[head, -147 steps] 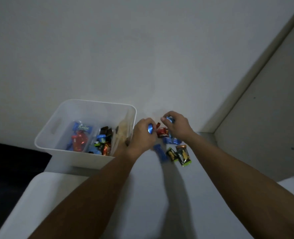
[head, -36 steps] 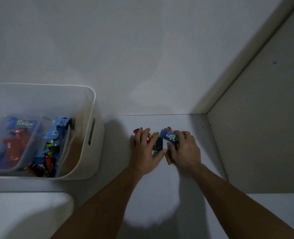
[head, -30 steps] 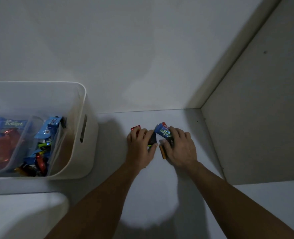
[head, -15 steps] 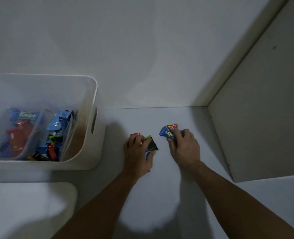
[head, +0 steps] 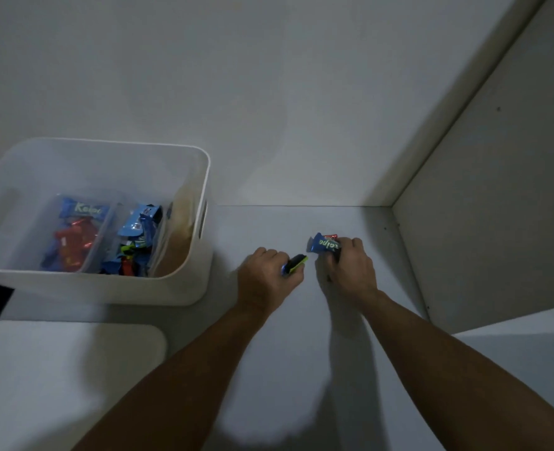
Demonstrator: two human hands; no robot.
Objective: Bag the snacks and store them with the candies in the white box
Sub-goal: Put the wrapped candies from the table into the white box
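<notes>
Down on the pale shelf floor, both hands are clenched round small wrapped candies. The left hand grips a dark wrapper with a lime-green edge, and a sliver of blue foil shows at its fingertips — how many pieces are bunched inside that fist cannot be told. The right hand holds a blue packet with pale green lettering, a red wrapper peeking out just behind it; so two pieces show there, with any others hidden under the fingers. The two hands are near each other but apart.

Off to the left stands one white box, open-topped, with a slot handle in its near side wall. Inside it two clear bags stand side by side — the left bag holds blue and red wrappers, the right bag mostly blue ones with bits of green and red lower down. A brownish item leans against the box's right inner wall, too dim to identify. In front of the box lies a white rounded surface.
</notes>
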